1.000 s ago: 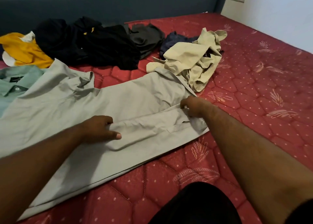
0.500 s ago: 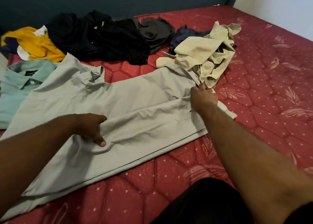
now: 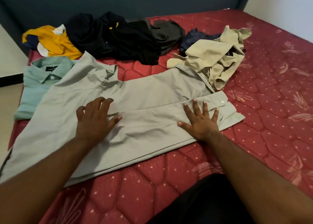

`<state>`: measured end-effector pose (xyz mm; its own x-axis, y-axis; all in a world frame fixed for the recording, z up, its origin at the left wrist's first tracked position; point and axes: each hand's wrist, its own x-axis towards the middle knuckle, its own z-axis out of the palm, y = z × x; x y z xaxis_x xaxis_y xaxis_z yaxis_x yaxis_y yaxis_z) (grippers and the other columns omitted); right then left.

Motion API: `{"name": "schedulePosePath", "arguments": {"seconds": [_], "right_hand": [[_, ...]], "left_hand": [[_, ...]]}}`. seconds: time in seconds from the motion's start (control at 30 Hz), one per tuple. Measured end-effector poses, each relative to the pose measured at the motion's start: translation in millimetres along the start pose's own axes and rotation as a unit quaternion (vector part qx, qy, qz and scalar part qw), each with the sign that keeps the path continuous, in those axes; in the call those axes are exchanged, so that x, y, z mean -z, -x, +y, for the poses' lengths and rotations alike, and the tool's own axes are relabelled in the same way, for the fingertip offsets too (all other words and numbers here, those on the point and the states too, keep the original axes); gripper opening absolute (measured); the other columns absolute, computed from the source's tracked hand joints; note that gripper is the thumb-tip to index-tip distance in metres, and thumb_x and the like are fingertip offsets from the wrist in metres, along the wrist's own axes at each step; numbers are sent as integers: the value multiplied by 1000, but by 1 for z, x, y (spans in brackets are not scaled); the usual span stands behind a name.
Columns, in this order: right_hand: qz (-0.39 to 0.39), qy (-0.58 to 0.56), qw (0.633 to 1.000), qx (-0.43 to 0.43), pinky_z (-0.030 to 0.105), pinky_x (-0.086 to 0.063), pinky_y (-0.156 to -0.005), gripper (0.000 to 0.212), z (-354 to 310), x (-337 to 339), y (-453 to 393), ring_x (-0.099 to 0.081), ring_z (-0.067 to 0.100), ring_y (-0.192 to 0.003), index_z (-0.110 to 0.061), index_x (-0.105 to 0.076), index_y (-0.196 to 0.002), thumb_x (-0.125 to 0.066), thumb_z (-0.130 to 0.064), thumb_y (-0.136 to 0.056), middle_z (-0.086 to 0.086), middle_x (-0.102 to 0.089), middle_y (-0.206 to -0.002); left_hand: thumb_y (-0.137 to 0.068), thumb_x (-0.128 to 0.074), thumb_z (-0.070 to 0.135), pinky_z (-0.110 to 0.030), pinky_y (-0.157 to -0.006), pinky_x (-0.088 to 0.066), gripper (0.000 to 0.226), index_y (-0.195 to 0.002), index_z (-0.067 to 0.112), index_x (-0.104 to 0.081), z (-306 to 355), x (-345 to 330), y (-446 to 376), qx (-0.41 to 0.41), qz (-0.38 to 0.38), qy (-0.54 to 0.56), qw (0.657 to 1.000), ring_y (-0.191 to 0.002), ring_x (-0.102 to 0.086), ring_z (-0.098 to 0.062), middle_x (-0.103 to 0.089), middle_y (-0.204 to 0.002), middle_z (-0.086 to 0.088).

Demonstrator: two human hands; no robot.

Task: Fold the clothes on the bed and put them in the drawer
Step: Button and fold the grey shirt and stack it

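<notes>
Grey shirt (image 3: 135, 95) spread flat on red bed (image 3: 271, 105); left hand (image 3: 94, 120) resting on it, fingers loosely bent; right hand (image 3: 201, 120) pressing folded sleeve (image 3: 169, 115), fingers splayed; crumpled clothes behind.

No legible text; labels on shirts too blurred.

**Both hands go flat on shirt**

Right hand (image 3: 201, 120) lets go of the pinched edge near the cuff, now lies palm-down, fingers spread, on the grey shirt (image 3: 149, 95). Left hand (image 3: 94, 118) uncurls, fingers spread, pressing the fabric. Sleeve now folded across body, cuff flat.
</notes>
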<state>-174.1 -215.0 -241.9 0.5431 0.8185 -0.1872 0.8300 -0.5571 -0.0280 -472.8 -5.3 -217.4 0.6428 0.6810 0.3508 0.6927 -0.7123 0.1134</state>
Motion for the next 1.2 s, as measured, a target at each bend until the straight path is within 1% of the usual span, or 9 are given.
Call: {"name": "schedulePosePath", "arguments": {"seconds": [0.17, 0.3, 0.43, 0.57, 0.67, 0.77, 0.9, 1.07, 1.2], "right_hand": [[15, -23, 989, 147, 61, 4, -113, 100, -103, 21, 22, 14, 24, -148, -38, 1, -153, -2, -88, -66, -6, 14, -162], [-54, -54, 968, 239, 56, 5, -116, 92, -168, -5, 27, 13, 18, -149, -47, 0, -150, -16, -90, -70, -12, 11, -161], [-90, -29, 980, 178, 62, 5, -111, 84, -185, -1, 19, 4, 21, -149, -48, -7, -150, -29, -86, -78, -14, 2, -162], [63, -201, 963, 166, 44, -29, -109, 49, -226, 16, 8, -36, 26, -138, -26, -38, -146, -47, -32, -98, -1, -34, -154], [32, -312, 930, 194, 24, -33, -102, 46, -252, 19, -19, -52, 29, -124, -7, -54, -135, -58, -4, -89, 14, -56, -135], [19, -293, 948, 122, 29, -47, -83, 14, -260, 22, -49, -65, 30, -96, -9, -73, -93, -70, -15, -82, 13, -72, -97], [37, -324, 944, 57, 29, -49, -82, 16, -267, 19, -55, -64, 30, -97, -11, -67, -93, -73, -16, -79, 12, -65, -101], [208, -176, 939, 209, 43, -45, -99, 59, -250, -12, 18, -51, 30, -124, -19, -52, -136, -50, -51, -87, 13, -44, -145], [8, -14, 986, 168, 56, 1, -117, 83, -210, -33, 39, 1, 20, -150, -46, -3, -151, -6, -85, -78, -9, 0, -163]], "left_hand": [[-87, -42, 61, -51, -92, -40, 57, -118, 19, -65, -35, 31, 93, -19, -11, 2, 1000, -114, -61, -29, -62, -126, -8], [-80, -14, 85, -65, -110, -8, 81, -152, 47, -11, -81, 30, 148, 55, -225, -48, 972, -149, -16, -28, -14, -163, 3], [-67, 1, 91, -61, -112, 11, 92, -148, 49, 11, -103, 40, 160, 89, -247, -27, 964, -149, 14, -20, 21, -158, 12], [-79, -26, 81, -55, -95, -39, 77, -136, 32, -46, -99, 58, 165, 71, -138, -3, 988, -127, -50, -28, -50, -142, -5], [-80, -44, 72, -43, -82, -46, 59, -120, 30, -54, -109, 54, 175, 34, -97, 40, 994, -104, -59, -24, -58, -117, 1], [-82, -48, 67, -37, -77, -49, 55, -120, 27, -56, -123, 53, 181, -12, -121, 69, 990, -98, -60, -21, -59, -114, 3], [-82, -55, 54, -33, -83, -50, 53, -121, 18, -63, -132, 54, 182, -13, -119, 133, 984, -101, -61, -19, -61, -118, 2], [-87, -56, 48, -24, -94, -45, 51, -125, 15, -63, -145, 55, 194, -10, -95, 149, 984, -109, -55, -16, -58, -124, -2], [-87, -59, 31, -3, -100, -30, 42, -124, 13, -66, -152, 53, 208, 46, -78, 217, 972, -115, -51, -5, -58, -123, 6]]}}
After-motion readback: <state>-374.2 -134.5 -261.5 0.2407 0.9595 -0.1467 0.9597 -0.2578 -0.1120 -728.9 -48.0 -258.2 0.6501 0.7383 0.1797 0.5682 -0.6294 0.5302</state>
